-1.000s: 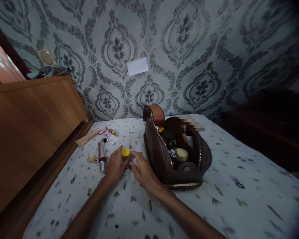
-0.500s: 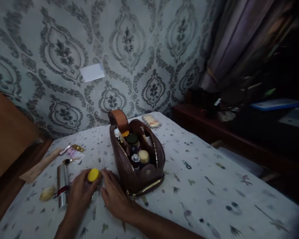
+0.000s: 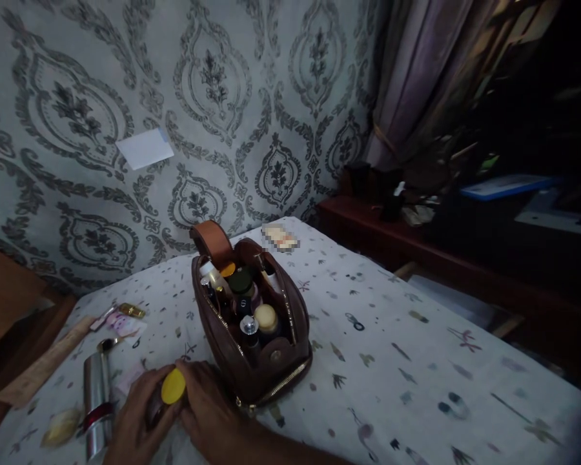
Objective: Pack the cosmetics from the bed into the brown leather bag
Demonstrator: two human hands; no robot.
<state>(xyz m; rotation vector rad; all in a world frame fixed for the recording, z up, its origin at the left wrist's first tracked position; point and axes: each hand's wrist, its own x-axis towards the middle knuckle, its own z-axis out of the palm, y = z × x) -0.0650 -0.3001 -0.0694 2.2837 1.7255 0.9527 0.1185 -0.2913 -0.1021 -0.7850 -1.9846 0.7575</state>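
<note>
A small container with a round yellow cap [image 3: 173, 385] sits low on the patterned bedsheet [image 3: 392, 349]. My left hand [image 3: 138, 420] wraps it from the left. My right hand [image 3: 206, 407] touches it from the right, fingers curled around it. Just right of my hands stands an open brown leather toiletry bag [image 3: 252, 329] packed with several upright bottles and jars. A silver and red tube [image 3: 95, 400] lies left of my left hand.
A round pale puff [image 3: 61, 427], a gold item [image 3: 132, 310], a pink packet [image 3: 121, 323] and a flat beige strip [image 3: 43, 365] lie at the left. A wooden headboard [image 3: 4, 290] stands far left. A dark cluttered shelf [image 3: 416, 219] and curtain [image 3: 411, 84] are at the right.
The view has swung to the right and down, so the bag and my hands sit lower left in frame. Both hands stay closed around the yellow-capped container.
</note>
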